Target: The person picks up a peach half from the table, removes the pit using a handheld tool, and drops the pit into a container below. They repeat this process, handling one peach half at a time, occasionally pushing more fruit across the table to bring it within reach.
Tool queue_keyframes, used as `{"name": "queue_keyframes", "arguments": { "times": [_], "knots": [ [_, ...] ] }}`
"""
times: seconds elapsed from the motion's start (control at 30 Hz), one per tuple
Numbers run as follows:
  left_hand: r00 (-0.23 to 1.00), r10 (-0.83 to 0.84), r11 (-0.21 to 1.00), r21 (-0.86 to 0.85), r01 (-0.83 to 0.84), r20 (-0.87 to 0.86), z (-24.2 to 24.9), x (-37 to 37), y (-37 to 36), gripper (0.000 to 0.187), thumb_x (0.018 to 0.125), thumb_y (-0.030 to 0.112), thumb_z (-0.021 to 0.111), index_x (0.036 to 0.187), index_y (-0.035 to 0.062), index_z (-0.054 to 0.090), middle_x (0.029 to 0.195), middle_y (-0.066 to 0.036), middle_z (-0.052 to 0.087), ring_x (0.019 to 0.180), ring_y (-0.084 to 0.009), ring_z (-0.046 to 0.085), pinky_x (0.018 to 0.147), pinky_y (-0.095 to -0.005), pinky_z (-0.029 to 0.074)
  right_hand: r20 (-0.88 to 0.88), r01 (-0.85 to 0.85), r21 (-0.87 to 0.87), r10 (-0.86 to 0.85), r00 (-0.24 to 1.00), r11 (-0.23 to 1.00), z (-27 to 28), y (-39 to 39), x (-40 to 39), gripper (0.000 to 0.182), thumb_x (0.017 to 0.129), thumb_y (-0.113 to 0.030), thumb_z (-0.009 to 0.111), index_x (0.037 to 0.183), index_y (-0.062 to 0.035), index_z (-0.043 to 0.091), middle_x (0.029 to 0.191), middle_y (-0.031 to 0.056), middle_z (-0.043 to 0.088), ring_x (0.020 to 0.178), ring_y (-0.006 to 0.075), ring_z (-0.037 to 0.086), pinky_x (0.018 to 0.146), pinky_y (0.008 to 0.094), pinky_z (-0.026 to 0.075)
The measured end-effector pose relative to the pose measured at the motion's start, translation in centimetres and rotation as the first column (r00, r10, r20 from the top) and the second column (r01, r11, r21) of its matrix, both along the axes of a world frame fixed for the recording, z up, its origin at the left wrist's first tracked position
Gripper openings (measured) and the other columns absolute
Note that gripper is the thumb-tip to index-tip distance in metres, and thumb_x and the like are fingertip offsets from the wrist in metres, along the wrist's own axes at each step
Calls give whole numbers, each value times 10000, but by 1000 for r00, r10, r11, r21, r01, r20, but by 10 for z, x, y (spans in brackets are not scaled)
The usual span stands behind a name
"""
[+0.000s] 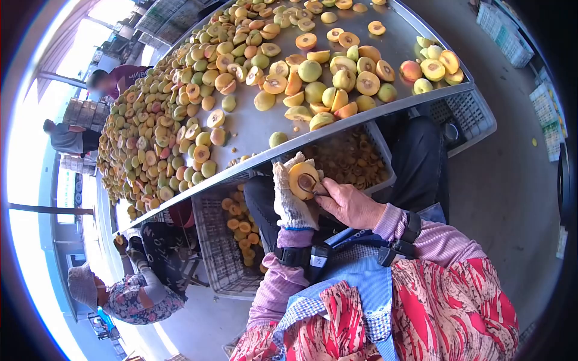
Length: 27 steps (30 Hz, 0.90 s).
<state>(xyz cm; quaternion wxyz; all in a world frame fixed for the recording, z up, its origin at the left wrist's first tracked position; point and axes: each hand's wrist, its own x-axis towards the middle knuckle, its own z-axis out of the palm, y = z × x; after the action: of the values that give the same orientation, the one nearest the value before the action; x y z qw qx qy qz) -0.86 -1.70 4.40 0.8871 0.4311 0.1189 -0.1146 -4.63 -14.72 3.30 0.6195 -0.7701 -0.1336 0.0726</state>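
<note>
My left hand (pixel 291 201), in a white knitted glove, is closed around a peach half (pixel 302 181) with its cut face and brown pit turned up. Bare, my right hand (pixel 348 203) pinches a small curved metal tool (pixel 317 188) whose tip rests at the pit; most of its handle is hidden by the fingers. Both hands are just below the near edge of a metal table (pixel 253 129) heaped with whole-looking and halved peaches (pixel 198 78). Close above them on the tabletop lies a single greenish peach (pixel 278 139).
Under the table edge, a crate (pixel 385 157) holds brown pits and scraps. To its left, another grey crate (pixel 211 253) contains peach halves. A co-worker (pixel 135 295) sits at lower left holding fruit; two people (pixel 72 137) are farther back. Stacked crates (pixel 506 36) stand at right.
</note>
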Motion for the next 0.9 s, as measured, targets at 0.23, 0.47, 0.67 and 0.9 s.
{"name": "queue_keyframes", "arguments": {
  "times": [0.23, 0.47, 0.67, 0.9],
  "knots": [
    [994, 107, 994, 34, -108, 30, -4, 2, 4, 560, 894, 542, 414, 927, 7, 575, 950, -154, 624, 848, -271, 606, 750, -369, 510, -63, -106, -79, 101, 993, 991, 1, -6, 5, 329, 914, -287, 485, 1031, 18, 450, 900, 268, 597, 900, 409, 575, 748, 430, 458],
    [805, -488, 810, 168, 561, -338, 3, 37, 34, 708, 846, 655, 368, 841, -10, 609, 868, -188, 626, 755, -248, 617, 650, -341, 526, -248, -353, -161, 308, 919, 922, 8, -14, 9, 338, 924, -279, 464, 1078, 20, 431, 879, 244, 610, 890, 408, 585, 776, 416, 460],
    [994, 11, 978, 206, -34, 111, -20, 13, 15, 659, 892, 577, 368, 1177, 3, 521, 998, -146, 603, 900, -238, 584, 827, -356, 482, -606, -76, 373, 305, 734, 925, -4, -2, 14, 332, 944, -367, 422, 1048, -55, 458, 675, 72, 530, 457, 176, 516, 405, 286, 417],
    [968, 146, 989, 47, -139, -204, -1, 8, 3, 408, 874, 431, 533, 971, 39, 587, 875, -93, 607, 769, -247, 586, 653, -357, 499, 7, -181, 10, 181, 983, 983, -42, 12, 10, 396, 950, -333, 414, 1191, -20, 400, 849, 177, 604, 775, 292, 628, 698, 348, 503]
  ]
}}
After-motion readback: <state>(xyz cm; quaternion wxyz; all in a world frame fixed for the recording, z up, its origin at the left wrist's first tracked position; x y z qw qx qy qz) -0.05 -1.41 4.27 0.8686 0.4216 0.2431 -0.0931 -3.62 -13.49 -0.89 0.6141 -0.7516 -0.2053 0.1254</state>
